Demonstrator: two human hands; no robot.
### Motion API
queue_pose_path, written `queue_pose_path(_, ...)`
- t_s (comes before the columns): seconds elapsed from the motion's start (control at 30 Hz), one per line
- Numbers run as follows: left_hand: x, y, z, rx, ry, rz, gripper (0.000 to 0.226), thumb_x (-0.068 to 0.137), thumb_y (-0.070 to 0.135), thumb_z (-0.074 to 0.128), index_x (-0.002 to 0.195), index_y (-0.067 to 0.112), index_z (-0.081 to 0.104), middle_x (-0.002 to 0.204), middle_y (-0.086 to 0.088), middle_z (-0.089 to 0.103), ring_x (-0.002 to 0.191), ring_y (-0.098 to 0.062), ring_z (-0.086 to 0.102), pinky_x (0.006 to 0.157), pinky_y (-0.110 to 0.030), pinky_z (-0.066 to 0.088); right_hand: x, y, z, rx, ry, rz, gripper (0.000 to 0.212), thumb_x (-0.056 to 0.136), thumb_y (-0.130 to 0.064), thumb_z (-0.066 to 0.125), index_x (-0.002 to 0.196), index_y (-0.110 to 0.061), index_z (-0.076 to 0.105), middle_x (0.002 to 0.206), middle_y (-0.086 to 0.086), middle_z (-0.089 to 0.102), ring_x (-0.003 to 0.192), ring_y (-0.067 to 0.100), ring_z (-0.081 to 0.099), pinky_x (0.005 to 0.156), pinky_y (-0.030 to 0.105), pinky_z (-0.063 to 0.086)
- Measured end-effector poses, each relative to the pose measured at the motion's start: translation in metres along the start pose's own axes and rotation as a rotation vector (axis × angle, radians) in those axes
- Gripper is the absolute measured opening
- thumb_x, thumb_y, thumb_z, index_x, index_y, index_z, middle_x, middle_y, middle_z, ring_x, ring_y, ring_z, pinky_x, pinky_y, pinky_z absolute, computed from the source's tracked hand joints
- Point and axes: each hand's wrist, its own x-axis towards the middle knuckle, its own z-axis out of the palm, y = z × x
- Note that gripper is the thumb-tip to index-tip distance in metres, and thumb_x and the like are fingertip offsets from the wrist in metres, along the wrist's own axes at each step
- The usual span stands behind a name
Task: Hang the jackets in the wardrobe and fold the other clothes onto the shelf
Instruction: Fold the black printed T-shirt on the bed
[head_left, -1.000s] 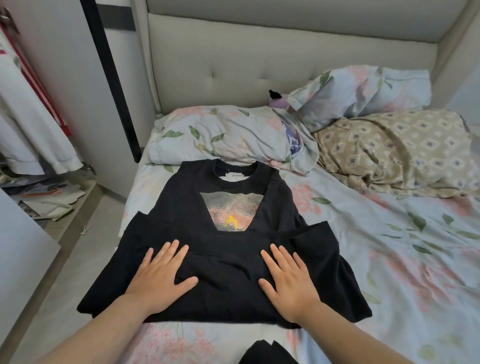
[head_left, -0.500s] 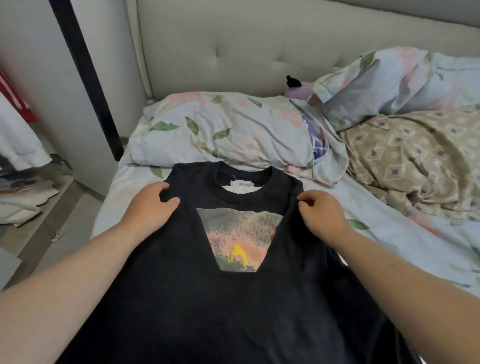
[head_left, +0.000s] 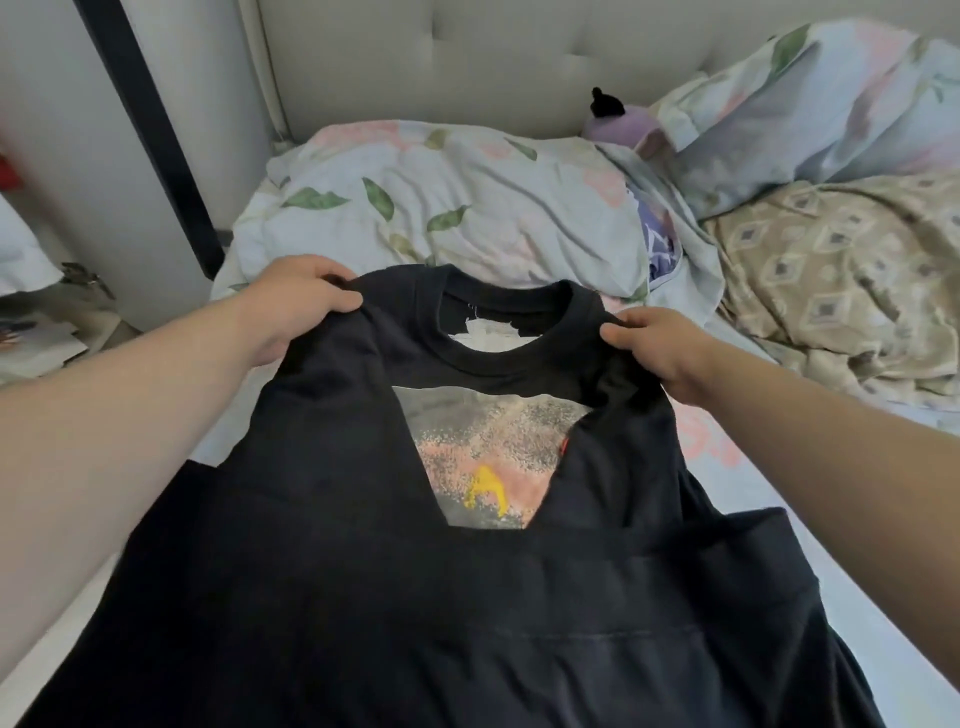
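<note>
Left hand (head_left: 301, 296): grips one shoulder of the black T-shirt (head_left: 363, 571), thumb on top and fingers curled into the cloth.
Right hand (head_left: 660, 348): pinches the other shoulder, just beside the collar.
T-shirt: by the left edge of the bed (head_left: 779, 493), in front of the floral pillow (head_left: 457, 208), with its sleeves folded in over the print.
Change: the shoulders lay flat half a second ago and are now raised off the sheet.

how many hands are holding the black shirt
2. The left hand grips the black shirt at its left shoulder; the right hand pinches it at the right shoulder, beside the collar.
</note>
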Motion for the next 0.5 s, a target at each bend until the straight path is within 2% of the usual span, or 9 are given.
queue_pose_path(0.1, -0.032, 0.002, -0.022, 0.107, 0.099, 0.132, 0.026, 0.082, 0.001, 0.072, 0.078, 0.026, 0.065, 0.082, 0.006, 0.061, 0.072, -0.01, 0.055, 0.061, -0.021, 0.041, -0.029, -0.01, -0.018, -0.048, 0.128, -0.123, 0.003, 0.092, -0.008, 0.068, 0.092, -0.011, 0.069, 0.082, 0.001, 0.069, 0.07, 0.015, 0.061, 0.064, 0.025, 0.05)
queue_pose_path(0.2, -0.078, 0.003, -0.039, 0.247, 0.123, 0.242, 0.028, 0.081, 0.0, 0.071, 0.094, 0.023, 0.063, 0.084, 0.007, 0.059, 0.067, -0.01, 0.051, 0.059, -0.023, 0.037, -0.073, -0.016, -0.032, -0.071, 0.202, -0.218, 0.02, 0.088, -0.005, 0.07, 0.076, -0.021, 0.065, 0.055, -0.015, 0.065, 0.049, -0.001, 0.059, 0.049, 0.014, 0.046)
queue_pose_path(0.27, -0.113, 0.005, -0.047, 0.329, 0.114, 0.295, 0.033, 0.083, 0.001, 0.069, 0.101, 0.029, 0.065, 0.086, 0.009, 0.062, 0.069, -0.008, 0.053, 0.062, -0.022, 0.036, -0.104, -0.014, -0.034, -0.078, 0.217, -0.246, 0.021, 0.086, -0.007, 0.072, 0.074, -0.022, 0.065, 0.055, -0.013, 0.065, 0.048, -0.001, 0.059, 0.051, 0.017, 0.046)
queue_pose_path(0.4, -0.182, 0.005, -0.055, 0.416, 0.134, 0.347, 0.028, 0.082, -0.001, 0.067, 0.08, 0.027, 0.068, 0.077, 0.011, 0.065, 0.068, -0.005, 0.055, 0.059, -0.023, 0.037, -0.164, 0.0, -0.032, -0.066, 0.195, -0.252, 0.016, 0.085, -0.009, 0.071, 0.076, -0.021, 0.064, 0.064, -0.005, 0.067, 0.056, 0.011, 0.061, 0.052, 0.022, 0.048)
queue_pose_path(0.47, -0.214, -0.001, -0.056, 0.441, 0.146, 0.312, 0.028, 0.08, -0.003, 0.066, 0.077, 0.025, 0.067, 0.08, 0.004, 0.067, 0.071, -0.014, 0.058, 0.062, -0.028, 0.039, -0.196, 0.009, -0.032, -0.093, 0.173, -0.247, 0.016, 0.083, -0.006, 0.07, 0.077, -0.019, 0.064, 0.07, 0.0, 0.068, 0.061, 0.015, 0.061, 0.06, 0.028, 0.051)
queue_pose_path(0.5, -0.231, -0.005, -0.056, 0.439, 0.149, 0.3, 0.029, 0.079, -0.005, 0.065, 0.075, 0.024, 0.066, 0.08, 0.002, 0.067, 0.071, -0.016, 0.057, 0.062, -0.028, 0.039, -0.213, 0.014, -0.033, -0.115, 0.169, -0.255, 0.016, 0.082, -0.003, 0.07, 0.077, -0.018, 0.065, 0.069, -0.001, 0.068, 0.061, 0.012, 0.06, 0.059, 0.025, 0.05)
